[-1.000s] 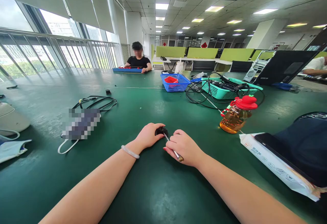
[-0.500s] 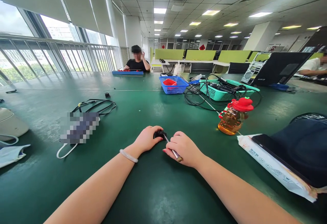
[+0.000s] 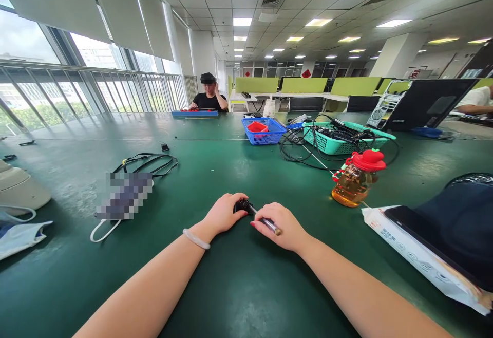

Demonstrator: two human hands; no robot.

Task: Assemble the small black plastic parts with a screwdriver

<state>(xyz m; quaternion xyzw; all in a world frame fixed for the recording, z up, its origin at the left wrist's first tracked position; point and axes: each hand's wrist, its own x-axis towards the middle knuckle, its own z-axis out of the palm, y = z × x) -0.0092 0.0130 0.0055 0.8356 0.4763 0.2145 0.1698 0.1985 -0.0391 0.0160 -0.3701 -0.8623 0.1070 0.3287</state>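
Note:
Near the middle of the green table (image 3: pixel 239 271), my left hand (image 3: pixel 223 213) grips a small black part (image 3: pixel 242 205) between thumb and fingers. My right hand (image 3: pixel 283 225) is closed around a screwdriver (image 3: pixel 271 225) with a brownish, shiny handle. Its thin metal shaft points left and away from me, and the tip meets the black part. Fingers cover some of the part, so its exact kind and the contact point are hard to make out.
To the right stand a red-lidded drink bottle (image 3: pixel 356 181) and a white packet (image 3: pixel 416 256) with a phone (image 3: pixel 418 232) on it. Farther back are a blue basket (image 3: pixel 265 136) and a teal basket (image 3: pixel 335 145) with cables. A lanyard (image 3: pixel 159 166) lies left. Someone (image 3: pixel 208 99) sits across.
The screwdriver's handle has swung slightly to the right with my right hand, lying at a flatter angle. My left hand still holds the black part. The whole view has shifted slightly.

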